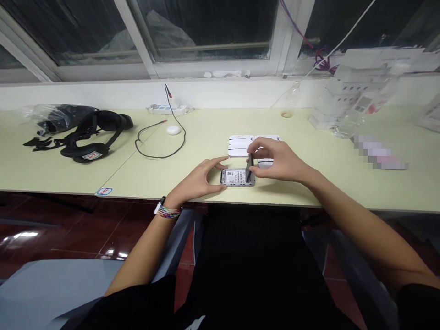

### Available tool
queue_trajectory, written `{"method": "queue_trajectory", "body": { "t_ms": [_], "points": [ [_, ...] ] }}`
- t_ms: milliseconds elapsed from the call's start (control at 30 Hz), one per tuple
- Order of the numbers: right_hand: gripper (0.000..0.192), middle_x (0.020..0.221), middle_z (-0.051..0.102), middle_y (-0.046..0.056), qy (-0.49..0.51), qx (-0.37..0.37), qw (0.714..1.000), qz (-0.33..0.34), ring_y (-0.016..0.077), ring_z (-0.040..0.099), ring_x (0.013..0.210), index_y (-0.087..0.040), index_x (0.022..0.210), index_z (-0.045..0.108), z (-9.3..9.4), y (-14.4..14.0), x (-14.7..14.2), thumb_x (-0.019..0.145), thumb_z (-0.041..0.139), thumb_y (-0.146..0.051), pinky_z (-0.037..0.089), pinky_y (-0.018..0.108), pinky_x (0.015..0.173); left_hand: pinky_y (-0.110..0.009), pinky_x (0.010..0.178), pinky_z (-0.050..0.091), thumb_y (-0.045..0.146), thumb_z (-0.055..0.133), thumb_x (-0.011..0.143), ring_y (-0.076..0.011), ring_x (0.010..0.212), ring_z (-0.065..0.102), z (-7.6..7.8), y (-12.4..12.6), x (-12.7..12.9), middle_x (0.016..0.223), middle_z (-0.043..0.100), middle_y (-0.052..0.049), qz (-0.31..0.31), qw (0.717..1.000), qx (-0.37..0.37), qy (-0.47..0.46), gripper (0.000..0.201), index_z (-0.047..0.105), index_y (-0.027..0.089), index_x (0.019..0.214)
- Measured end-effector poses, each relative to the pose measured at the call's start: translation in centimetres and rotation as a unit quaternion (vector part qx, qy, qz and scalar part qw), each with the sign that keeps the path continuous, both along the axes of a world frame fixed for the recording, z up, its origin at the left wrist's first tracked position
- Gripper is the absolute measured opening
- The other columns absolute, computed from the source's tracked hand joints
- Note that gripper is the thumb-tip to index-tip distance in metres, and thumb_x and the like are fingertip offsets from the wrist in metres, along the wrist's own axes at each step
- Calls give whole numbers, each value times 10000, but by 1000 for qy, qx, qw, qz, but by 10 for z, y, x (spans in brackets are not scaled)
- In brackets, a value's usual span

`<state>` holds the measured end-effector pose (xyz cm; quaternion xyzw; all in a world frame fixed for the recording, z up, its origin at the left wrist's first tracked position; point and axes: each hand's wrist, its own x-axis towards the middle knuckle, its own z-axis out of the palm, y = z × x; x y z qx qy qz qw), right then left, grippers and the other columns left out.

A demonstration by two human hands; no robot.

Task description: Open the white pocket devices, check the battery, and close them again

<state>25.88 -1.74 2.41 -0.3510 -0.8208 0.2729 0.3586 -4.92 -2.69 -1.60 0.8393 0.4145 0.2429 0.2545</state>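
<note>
A small flat white electronic device [235, 178] lies near the table's front edge. Its back is off, which shows an inner label with barcodes. My left hand [201, 179] holds its left end between thumb and fingers. Pinched in my right hand [277, 160] is a thin dark flat piece [250, 167], which looks like a battery. It stands tilted on edge, with its lower end at the right part of the open device. Just behind lie several white rounded panels with dark lines [239, 145], partly hidden by my right hand.
A black headset [92, 146] and a plastic bag lie at left. A black cable [151, 157] curls near a white round object [173, 130] and a power strip [168, 110]. White boxes [357, 87], a clear bottle [354, 117] and a tape roll [286, 114] stand right.
</note>
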Motion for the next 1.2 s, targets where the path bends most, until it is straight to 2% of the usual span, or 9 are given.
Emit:
{"method": "queue_trajectory", "body": {
  "t_ms": [167,367,633,700,833,900,1000,1100,1200],
  "points": [
    [321,1179,787,49,-79,38,996,30,298,799,1058,-265,1109,667,15,3,-12,825,816,-293,596,404,882,-525,1270,416,378,828,921,-327,1439,603,-1,1,-1,1443,723,-48,-6,1000,0,0,846,453,355,1680],
    [220,1068,781,46,-144,34,986,72,278,764,1010,-248,1034,710,27,9,-24,843,800,-309,532,350,787,-540,1273,420,399,831,917,-341,1444,600,-3,3,-3,1455,714,-53,-4,1000,-1,6,844,461,360,1675],
    [170,1073,777,58,-209,61,968,128,259,698,930,-252,1029,796,6,20,-52,861,781,-270,463,361,701,-512,1266,446,404,840,902,-327,1411,623,-3,4,-1,1478,680,-71,1,1000,-1,-4,848,469,338,1660],
    [169,1176,774,86,-215,73,965,132,296,712,1031,-258,1055,833,-2,21,-51,901,781,-304,518,392,748,-522,1285,430,407,840,900,-325,1412,628,-2,4,0,1443,696,-69,0,1000,-10,-10,890,431,342,1688],
    [233,1469,714,103,-219,149,957,122,359,683,1290,-292,1114,873,-10,15,-39,1042,651,-285,579,555,1029,-552,1310,404,399,836,900,-335,1450,609,-2,4,0,1429,709,-62,-4,1000,-16,-7,915,405,359,1707],
    [321,1605,654,90,-207,185,956,94,369,642,1417,-297,1283,836,-17,7,-37,1080,591,-260,538,608,1161,-545,1316,405,384,833,900,-332,1462,602,-3,4,0,1459,697,-67,-5,1000,-9,-10,917,402,350,1709],
    [521,1733,535,131,-203,216,951,85,354,481,1621,-210,1619,607,-36,-10,-42,1120,570,-356,429,601,1317,-523,1304,432,378,836,887,-334,1467,601,-3,4,0,1531,652,-98,0,1000,-5,-20,924,409,305,1703],
    [700,1764,444,221,-243,224,938,108,364,376,1683,-65,1679,499,-58,-26,-49,1138,548,-506,355,585,1370,-518,1279,457,355,822,886,-320,1408,644,-3,4,0,1445,687,-97,-1,1000,-15,-20,944,377,285,1715],
    [640,1696,543,222,-247,226,937,97,355,448,1646,-45,1618,575,-61,-33,-42,1177,456,-494,310,594,1384,-532,1287,444,362,829,890,-315,1388,658,-4,4,-1,1385,705,-83,-3,1000,-12,-17,950,366,306,1718]
  ]
}}
